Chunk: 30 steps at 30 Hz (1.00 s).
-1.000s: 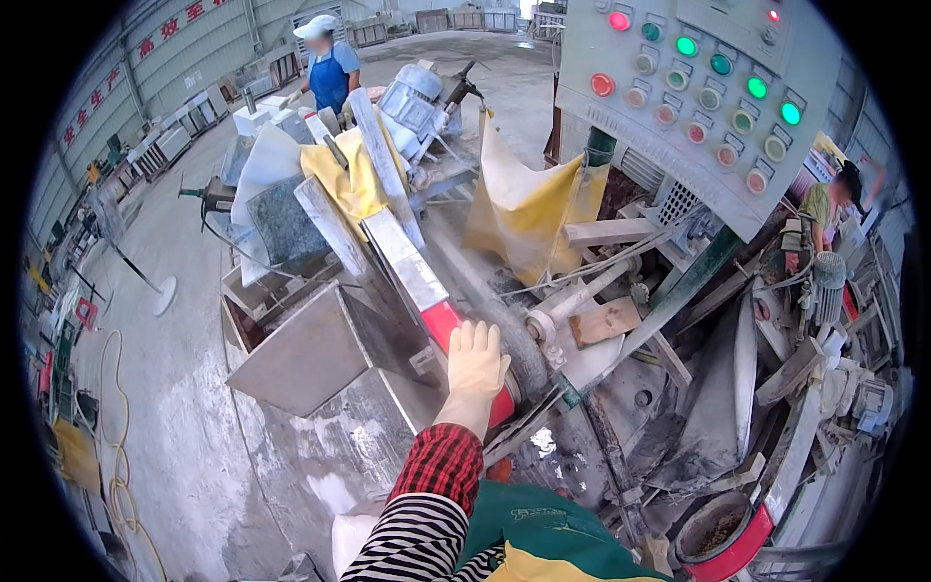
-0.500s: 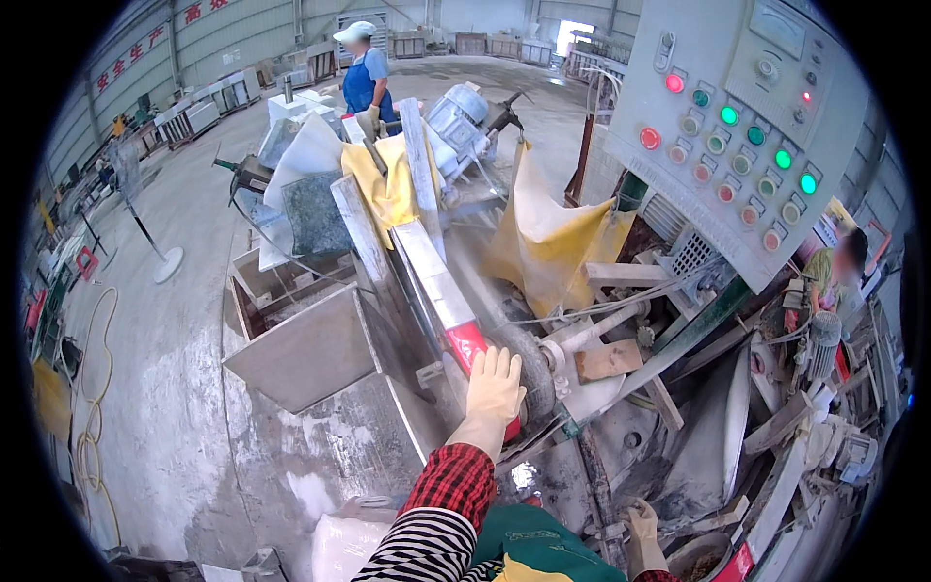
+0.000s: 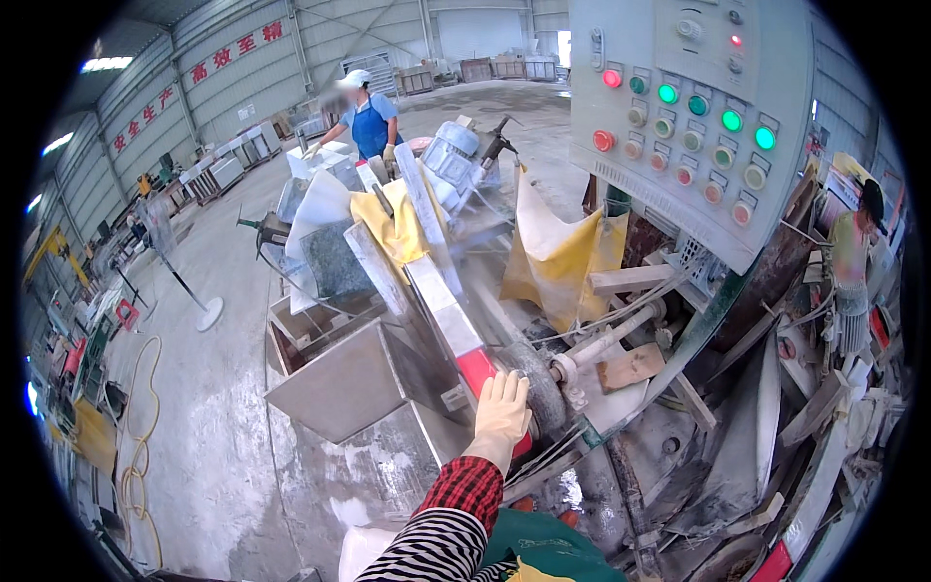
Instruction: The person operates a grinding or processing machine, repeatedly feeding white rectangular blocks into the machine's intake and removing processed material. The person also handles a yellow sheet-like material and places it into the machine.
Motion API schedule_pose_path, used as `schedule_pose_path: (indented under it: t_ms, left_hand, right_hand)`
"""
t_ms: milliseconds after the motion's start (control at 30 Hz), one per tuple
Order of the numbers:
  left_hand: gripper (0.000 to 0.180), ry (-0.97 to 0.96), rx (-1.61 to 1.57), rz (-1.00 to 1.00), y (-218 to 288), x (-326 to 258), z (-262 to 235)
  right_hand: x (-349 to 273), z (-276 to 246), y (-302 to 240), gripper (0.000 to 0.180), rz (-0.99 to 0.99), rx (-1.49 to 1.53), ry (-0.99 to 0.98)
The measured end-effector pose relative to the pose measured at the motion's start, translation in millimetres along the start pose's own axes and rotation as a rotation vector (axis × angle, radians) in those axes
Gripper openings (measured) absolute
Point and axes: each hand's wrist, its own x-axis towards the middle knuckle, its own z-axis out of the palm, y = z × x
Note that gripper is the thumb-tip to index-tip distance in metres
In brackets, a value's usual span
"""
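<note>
My left hand (image 3: 499, 412), in a pale rubber glove, lies flat with outstretched fingers on the red end of a long narrow bar (image 3: 475, 364). The bar's upper face is whitish silver further along, and it runs away from me between worn boards (image 3: 376, 264). Just right of my fingers is a rounded grey machine part (image 3: 535, 388), joined to a metal shaft (image 3: 621, 335). A yellow cloth (image 3: 393, 225) drapes over the bar's far part. My right hand is out of view.
A control panel (image 3: 679, 126) with lit red and green buttons hangs at the upper right. A grey open box (image 3: 339, 388) stands left of the bar. Across the machine a person in a blue apron (image 3: 370, 131) stands; another person (image 3: 851, 242) is at far right. A yellow hose (image 3: 141, 456) lies on the floor.
The view has turned left and up, so the scene sits further left-to-right shifted. My left hand stays on the bar's red end. My right hand has left the view. The aproned person's arm now reaches out.
</note>
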Motion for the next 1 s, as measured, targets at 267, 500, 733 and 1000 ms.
schedule_pose_path:
  t_ms: [267, 500, 733, 1000]
  left_hand:
    - [0.063, -0.018, 0.026, 0.036, 11, -2, 5]
    - [0.066, -0.022, 0.007, 0.025, 17, -7, 3]
    - [0.068, -0.027, 0.014, 0.026, 21, -13, 7]
    - [0.068, -0.068, -0.010, 0.025, 24, -19, 6]
  right_hand:
    - [-20, 0, -3, 0.047, 0.027, 0.060, 0.008]
    - [-40, -9, -3, 0.045, 0.013, 0.136, -0.022]
    - [-42, -31, 25, 0.041, 0.022, 0.100, 0.101]
    - [-59, -21, 19, 0.043, 0.026, -0.037, 0.063]
